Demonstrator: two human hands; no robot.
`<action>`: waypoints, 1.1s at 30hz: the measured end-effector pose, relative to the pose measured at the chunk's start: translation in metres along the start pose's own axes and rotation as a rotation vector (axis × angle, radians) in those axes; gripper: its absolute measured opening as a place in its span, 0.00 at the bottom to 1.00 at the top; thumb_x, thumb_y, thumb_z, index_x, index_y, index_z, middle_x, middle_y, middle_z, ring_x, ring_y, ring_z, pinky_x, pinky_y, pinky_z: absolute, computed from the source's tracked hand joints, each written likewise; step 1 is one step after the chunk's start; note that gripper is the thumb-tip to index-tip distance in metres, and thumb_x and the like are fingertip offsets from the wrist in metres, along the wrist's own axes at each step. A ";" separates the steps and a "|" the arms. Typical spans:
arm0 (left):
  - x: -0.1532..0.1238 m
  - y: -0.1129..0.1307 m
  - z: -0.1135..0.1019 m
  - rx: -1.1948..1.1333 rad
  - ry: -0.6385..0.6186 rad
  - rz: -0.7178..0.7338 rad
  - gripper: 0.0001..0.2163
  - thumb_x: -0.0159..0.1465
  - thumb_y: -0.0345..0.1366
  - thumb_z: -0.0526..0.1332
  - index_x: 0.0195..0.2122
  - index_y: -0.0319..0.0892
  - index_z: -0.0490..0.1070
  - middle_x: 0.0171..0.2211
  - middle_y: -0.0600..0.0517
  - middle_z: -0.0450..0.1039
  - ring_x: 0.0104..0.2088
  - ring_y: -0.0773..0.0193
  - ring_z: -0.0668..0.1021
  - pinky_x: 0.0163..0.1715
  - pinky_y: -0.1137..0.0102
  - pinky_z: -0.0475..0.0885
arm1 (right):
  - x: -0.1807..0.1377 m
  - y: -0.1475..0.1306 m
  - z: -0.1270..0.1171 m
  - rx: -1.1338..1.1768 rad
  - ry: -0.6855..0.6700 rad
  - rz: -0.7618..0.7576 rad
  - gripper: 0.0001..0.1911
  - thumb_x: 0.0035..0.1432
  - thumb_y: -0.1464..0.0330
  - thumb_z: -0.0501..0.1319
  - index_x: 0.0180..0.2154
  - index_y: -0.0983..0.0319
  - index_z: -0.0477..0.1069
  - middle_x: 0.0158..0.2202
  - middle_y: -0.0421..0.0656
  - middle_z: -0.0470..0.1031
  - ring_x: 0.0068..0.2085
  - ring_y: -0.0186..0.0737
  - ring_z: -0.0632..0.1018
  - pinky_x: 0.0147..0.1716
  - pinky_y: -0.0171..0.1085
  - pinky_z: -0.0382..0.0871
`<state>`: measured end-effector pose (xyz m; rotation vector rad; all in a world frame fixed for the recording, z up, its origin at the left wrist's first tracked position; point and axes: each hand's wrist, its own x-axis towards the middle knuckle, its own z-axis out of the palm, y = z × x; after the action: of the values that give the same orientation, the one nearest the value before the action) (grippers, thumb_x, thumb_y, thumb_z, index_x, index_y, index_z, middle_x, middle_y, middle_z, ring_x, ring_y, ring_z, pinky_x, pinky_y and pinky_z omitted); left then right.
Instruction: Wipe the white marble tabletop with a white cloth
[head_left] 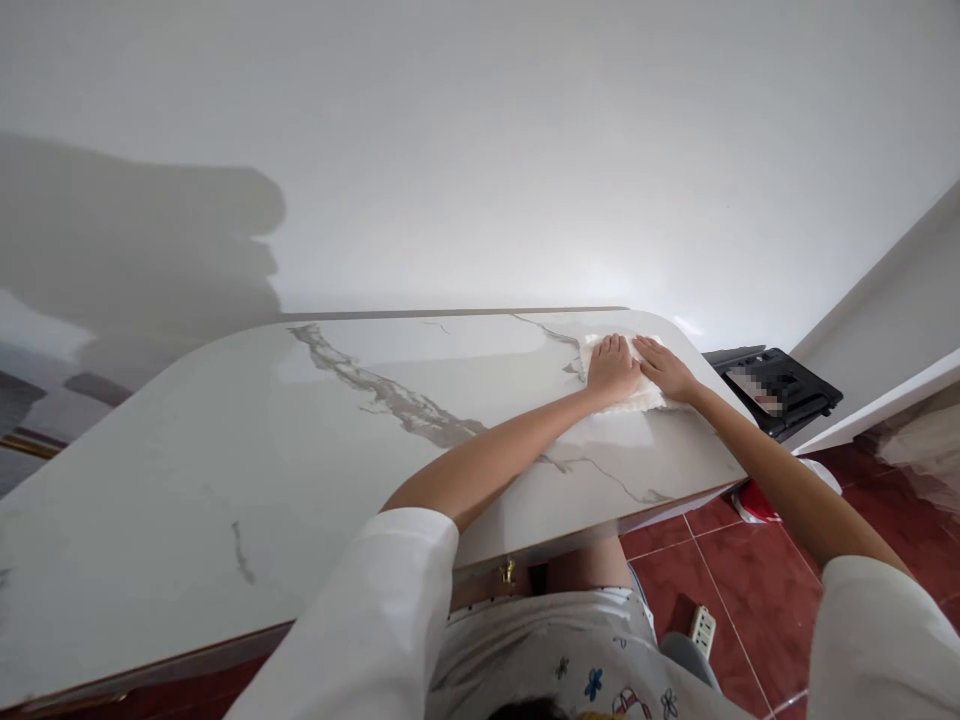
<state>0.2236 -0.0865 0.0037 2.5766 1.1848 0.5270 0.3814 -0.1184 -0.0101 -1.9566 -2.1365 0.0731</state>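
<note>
A white cloth (643,398) lies on the far right corner of a white marble table (300,450) with grey veins. My left hand (611,367) presses flat on the cloth, fingers together and stretched out. Beside it, my right hand (664,368) also lies flat on the cloth, fingers extended. Both arms reach across the tabletop from white sleeves. Most of the cloth is hidden under my hands.
A white wall stands right behind the table. A black device (776,388) sits low past the table's right end. A white power strip (702,630) and a red and white object (757,500) lie on the dark red tiled floor (750,580).
</note>
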 end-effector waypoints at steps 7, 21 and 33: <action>0.062 -0.041 0.003 0.074 0.062 -0.007 0.25 0.68 0.34 0.43 0.63 0.25 0.54 0.65 0.38 0.55 0.65 0.55 0.57 0.65 0.64 0.50 | 0.084 0.024 0.012 0.065 0.002 -0.023 0.35 0.64 0.51 0.40 0.66 0.60 0.51 0.68 0.41 0.50 0.68 0.51 0.50 0.67 0.52 0.44; 0.101 -0.062 0.005 0.098 0.092 -0.024 0.25 0.67 0.33 0.43 0.64 0.26 0.53 0.65 0.39 0.54 0.66 0.54 0.57 0.65 0.63 0.50 | 0.131 0.042 0.014 0.079 -0.015 -0.018 0.33 0.64 0.53 0.43 0.66 0.58 0.51 0.69 0.38 0.48 0.68 0.50 0.48 0.67 0.51 0.45; 0.012 -0.032 -0.005 0.107 0.062 -0.007 0.26 0.68 0.34 0.43 0.64 0.25 0.52 0.66 0.40 0.53 0.66 0.53 0.56 0.66 0.62 0.49 | 0.045 0.001 0.013 0.044 -0.020 -0.057 0.35 0.65 0.51 0.38 0.67 0.62 0.48 0.69 0.44 0.47 0.69 0.49 0.47 0.66 0.51 0.43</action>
<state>0.2075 -0.0567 -0.0008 2.6624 1.2742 0.5599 0.3760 -0.0718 -0.0164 -1.8769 -2.1828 0.1293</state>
